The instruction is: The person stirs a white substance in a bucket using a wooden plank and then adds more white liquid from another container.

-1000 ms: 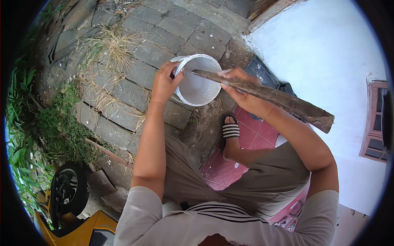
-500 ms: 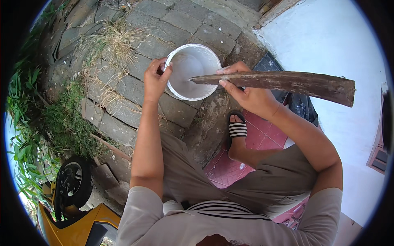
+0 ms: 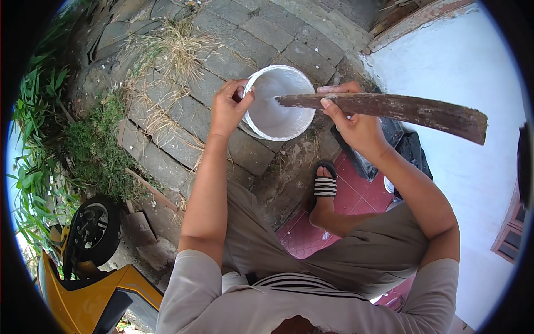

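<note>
My left hand (image 3: 229, 107) grips the left rim of a white bucket (image 3: 307, 119), thumb inside and fingers around the outside. A pale, whitish liquid (image 3: 272, 108) lies in the bucket. Closed round a long dark wooden stick (image 3: 400, 107), my right hand (image 3: 356, 119) is at the bucket's right side. The stick's narrow end reaches over the rim into the bucket, where its tip meets the whitish contents. Its wide end points to the right, past my forearm.
Grey paving blocks (image 3: 267, 30) with dry grass (image 3: 177, 53) surround the bucket. A white wall (image 3: 456, 67) rises on the right, black plastic (image 3: 411, 153) at its foot. My sandalled foot (image 3: 324, 181) rests on red tiles (image 3: 361, 192). A yellow motorbike (image 3: 92, 300) stands at lower left.
In the picture, the bucket and both hands have shifted slightly right, and the surroundings have shifted too. Both hands keep their holds, and the stick's tip is still in the bucket.
</note>
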`<state>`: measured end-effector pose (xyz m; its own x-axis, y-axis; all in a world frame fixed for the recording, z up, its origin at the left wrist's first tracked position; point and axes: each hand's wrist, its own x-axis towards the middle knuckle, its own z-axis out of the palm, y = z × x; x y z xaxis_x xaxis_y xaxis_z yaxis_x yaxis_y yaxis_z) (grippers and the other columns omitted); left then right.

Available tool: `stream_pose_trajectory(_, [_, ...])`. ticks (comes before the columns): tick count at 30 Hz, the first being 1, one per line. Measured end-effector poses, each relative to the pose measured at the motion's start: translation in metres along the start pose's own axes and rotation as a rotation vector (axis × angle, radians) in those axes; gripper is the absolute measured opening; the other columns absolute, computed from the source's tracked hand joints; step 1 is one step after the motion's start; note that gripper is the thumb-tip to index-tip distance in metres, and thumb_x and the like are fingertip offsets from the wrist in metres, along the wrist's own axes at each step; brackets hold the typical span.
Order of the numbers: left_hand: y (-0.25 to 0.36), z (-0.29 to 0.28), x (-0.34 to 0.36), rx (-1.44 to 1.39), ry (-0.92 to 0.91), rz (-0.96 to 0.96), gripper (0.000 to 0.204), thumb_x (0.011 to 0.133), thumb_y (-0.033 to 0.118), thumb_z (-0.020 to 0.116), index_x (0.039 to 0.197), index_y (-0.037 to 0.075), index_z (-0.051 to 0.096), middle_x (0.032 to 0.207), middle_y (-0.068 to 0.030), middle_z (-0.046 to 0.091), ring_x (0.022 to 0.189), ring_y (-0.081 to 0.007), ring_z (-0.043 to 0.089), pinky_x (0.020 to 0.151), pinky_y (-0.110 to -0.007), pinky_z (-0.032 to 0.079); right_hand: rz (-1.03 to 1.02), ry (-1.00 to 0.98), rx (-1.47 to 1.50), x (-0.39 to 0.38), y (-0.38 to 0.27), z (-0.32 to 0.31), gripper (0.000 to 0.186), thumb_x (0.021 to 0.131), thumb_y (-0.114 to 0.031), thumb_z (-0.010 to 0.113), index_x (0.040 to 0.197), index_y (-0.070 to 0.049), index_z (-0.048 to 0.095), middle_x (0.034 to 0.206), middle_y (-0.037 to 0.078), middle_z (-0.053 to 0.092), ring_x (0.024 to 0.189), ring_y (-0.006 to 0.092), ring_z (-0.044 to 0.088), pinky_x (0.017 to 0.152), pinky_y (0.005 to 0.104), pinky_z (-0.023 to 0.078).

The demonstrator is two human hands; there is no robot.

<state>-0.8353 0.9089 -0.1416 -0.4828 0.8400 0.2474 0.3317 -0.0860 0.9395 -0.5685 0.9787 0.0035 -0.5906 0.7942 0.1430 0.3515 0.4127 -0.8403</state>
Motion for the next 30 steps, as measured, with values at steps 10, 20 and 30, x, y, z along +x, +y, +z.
stream_pose_trajectory(10, [-0.001,-0.006,0.000,0.028,0.001,-0.027,0.025,0.083,0.014,0.080,0.104,0.000,0.074,0.081,-0.0063,0.063,0.070,-0.0151,0.056,0.066,-0.030,0.049,-0.182,-0.128,-0.196,0.005,-0.010,-0.001,0.023,0.099,-0.018,0.071,0.113,-0.003,0.060,0.111,0.012,0.074,0.099,0.0224,0.074,0.083,0.0343,0.057])
stream_pose_trajectory(20, [-0.005,-0.006,0.001,-0.007,0.009,0.021,0.025,0.083,0.014,0.080,0.101,-0.001,0.074,0.081,-0.0079,0.063,0.070,-0.0173,0.058,0.066,-0.031,0.049,-0.134,-0.113,-0.140,-0.002,-0.014,0.006,0.020,0.098,-0.014,0.071,0.113,-0.003,0.062,0.108,0.011,0.073,0.097,0.0217,0.073,0.084,0.0337,0.056])
stream_pose_trajectory(30, [-0.008,-0.015,-0.005,0.006,-0.014,0.024,0.023,0.086,0.012,0.079,0.104,0.000,0.074,0.083,-0.0008,0.061,0.073,-0.0082,0.053,0.065,-0.025,0.046,-0.173,-0.089,-0.168,0.012,-0.023,0.014,0.021,0.098,-0.015,0.070,0.113,-0.003,0.062,0.106,0.010,0.072,0.099,0.0216,0.072,0.088,0.0332,0.055])
